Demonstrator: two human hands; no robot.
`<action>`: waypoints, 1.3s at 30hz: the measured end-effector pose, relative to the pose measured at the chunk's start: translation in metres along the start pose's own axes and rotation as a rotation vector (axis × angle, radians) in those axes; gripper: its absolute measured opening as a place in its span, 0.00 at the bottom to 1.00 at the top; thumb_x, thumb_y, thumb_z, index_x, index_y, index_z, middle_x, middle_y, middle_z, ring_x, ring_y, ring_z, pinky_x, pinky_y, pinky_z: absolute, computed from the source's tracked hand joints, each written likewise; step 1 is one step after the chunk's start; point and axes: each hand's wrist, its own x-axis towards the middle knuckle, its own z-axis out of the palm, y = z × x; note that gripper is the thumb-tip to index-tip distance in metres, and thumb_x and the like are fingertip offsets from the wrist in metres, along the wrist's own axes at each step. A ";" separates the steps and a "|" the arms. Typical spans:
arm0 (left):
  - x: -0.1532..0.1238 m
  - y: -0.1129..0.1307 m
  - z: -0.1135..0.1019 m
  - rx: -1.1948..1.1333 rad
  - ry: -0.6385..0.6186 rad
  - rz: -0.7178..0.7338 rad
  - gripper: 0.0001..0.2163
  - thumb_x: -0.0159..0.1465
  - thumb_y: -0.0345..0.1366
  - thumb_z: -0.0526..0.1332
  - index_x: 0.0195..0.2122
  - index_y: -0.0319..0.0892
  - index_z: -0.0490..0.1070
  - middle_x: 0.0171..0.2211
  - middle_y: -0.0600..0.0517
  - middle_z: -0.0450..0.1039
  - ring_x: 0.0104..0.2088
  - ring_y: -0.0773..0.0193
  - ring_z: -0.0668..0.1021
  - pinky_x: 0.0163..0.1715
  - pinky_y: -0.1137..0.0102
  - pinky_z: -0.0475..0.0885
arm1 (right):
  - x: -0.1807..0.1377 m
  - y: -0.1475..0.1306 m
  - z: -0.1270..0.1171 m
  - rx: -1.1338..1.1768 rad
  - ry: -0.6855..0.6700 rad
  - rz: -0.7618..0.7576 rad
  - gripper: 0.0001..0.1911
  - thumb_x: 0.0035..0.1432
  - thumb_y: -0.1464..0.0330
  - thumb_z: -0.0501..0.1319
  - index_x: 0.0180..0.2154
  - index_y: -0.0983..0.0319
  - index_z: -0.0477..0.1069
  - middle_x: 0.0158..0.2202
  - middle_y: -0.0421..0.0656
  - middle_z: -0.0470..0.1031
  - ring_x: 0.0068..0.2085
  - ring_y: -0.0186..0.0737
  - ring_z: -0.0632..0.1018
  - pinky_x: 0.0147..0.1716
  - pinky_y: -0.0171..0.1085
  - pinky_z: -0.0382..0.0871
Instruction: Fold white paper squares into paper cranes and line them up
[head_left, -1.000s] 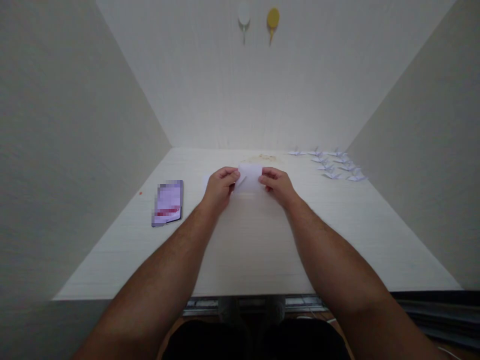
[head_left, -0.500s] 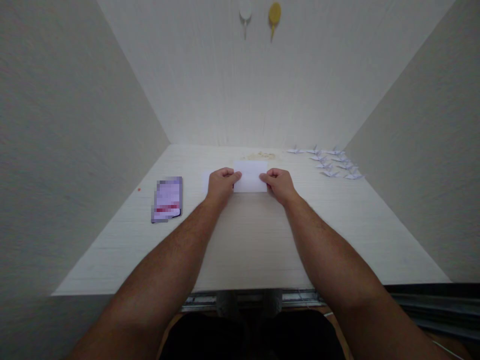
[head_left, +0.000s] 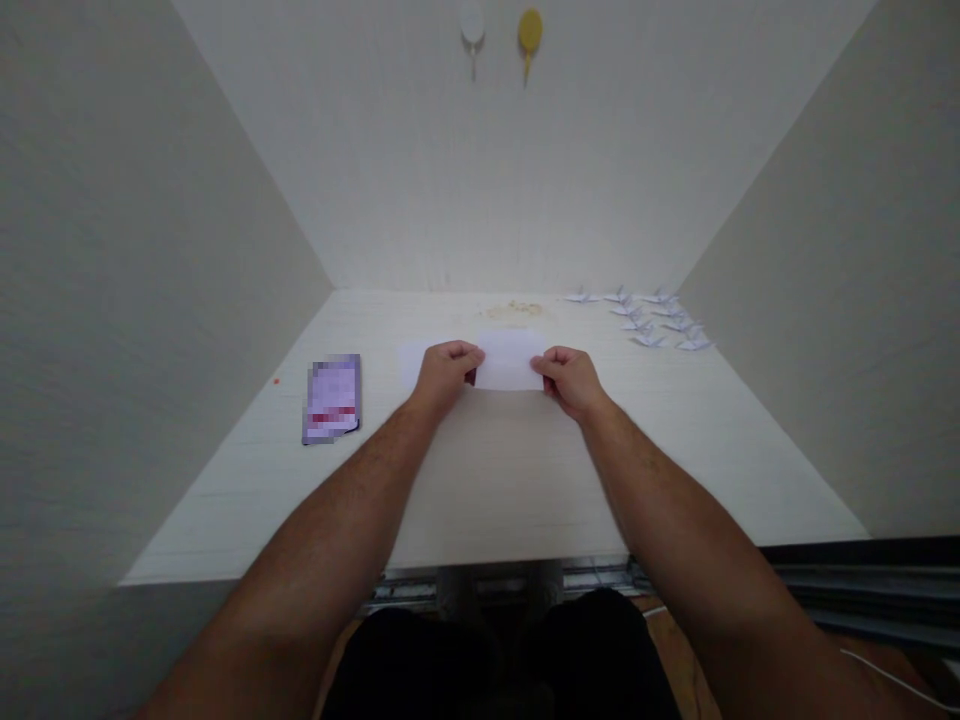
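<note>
A white sheet of paper (head_left: 511, 362) is held up between my two hands, just over the pale table. My left hand (head_left: 448, 372) pinches its left edge, thumb on top and fingers curled beneath. At the opposite edge my right hand (head_left: 570, 378) grips it the same way. More white paper (head_left: 409, 364) lies on the table, partly covered by my left hand; whether it is one sheet or a stack I cannot tell.
Several folded white paper cranes (head_left: 637, 326) stand at the table's back right. A device with a blurred screen (head_left: 333, 398) lies at the left, near a small orange speck (head_left: 276, 381). Walls enclose the back and sides. A white hook (head_left: 472, 24) and a yellow hook (head_left: 530, 32) are on the back wall.
The view has shifted slightly. Both hands keep hold of the paper, my right hand a little farther from my left, and more of the paper's width shows between them.
</note>
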 end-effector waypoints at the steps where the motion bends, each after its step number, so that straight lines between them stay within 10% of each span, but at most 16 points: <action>1: 0.000 0.000 0.001 -0.021 0.002 0.001 0.09 0.46 0.37 0.71 0.23 0.40 0.74 0.18 0.55 0.69 0.19 0.70 0.68 0.22 0.72 0.62 | 0.000 0.000 -0.001 -0.004 0.001 -0.001 0.17 0.40 0.59 0.73 0.20 0.60 0.67 0.12 0.33 0.64 0.14 0.28 0.62 0.15 0.31 0.50; 11: 0.015 0.018 0.015 -0.344 -0.088 -0.171 0.23 0.61 0.55 0.57 0.32 0.37 0.75 0.30 0.44 0.78 0.30 0.60 0.80 0.29 0.67 0.73 | 0.017 0.002 -0.002 0.024 0.208 -0.159 0.17 0.42 0.60 0.71 0.24 0.58 0.64 0.13 0.32 0.68 0.15 0.29 0.66 0.14 0.30 0.55; 15: 0.014 0.008 0.027 -0.306 -0.084 -0.025 0.16 0.51 0.45 0.71 0.33 0.40 0.73 0.31 0.49 0.78 0.31 0.63 0.80 0.32 0.70 0.74 | 0.019 0.001 0.004 0.022 0.197 -0.154 0.16 0.42 0.63 0.71 0.26 0.59 0.64 0.16 0.36 0.73 0.17 0.32 0.72 0.15 0.30 0.60; 23: 0.019 -0.004 0.026 0.054 0.015 0.179 0.09 0.50 0.34 0.67 0.18 0.40 0.68 0.15 0.55 0.69 0.18 0.72 0.68 0.20 0.75 0.60 | 0.017 -0.002 0.001 0.076 0.084 -0.054 0.14 0.43 0.62 0.72 0.27 0.61 0.70 0.20 0.36 0.73 0.19 0.30 0.72 0.15 0.29 0.63; 39: 0.025 -0.008 0.022 0.055 0.006 0.137 0.08 0.51 0.39 0.69 0.24 0.40 0.77 0.16 0.56 0.66 0.19 0.70 0.65 0.21 0.72 0.58 | 0.027 0.002 -0.007 0.148 0.129 -0.076 0.11 0.37 0.67 0.71 0.21 0.60 0.69 0.17 0.34 0.66 0.19 0.30 0.66 0.16 0.32 0.59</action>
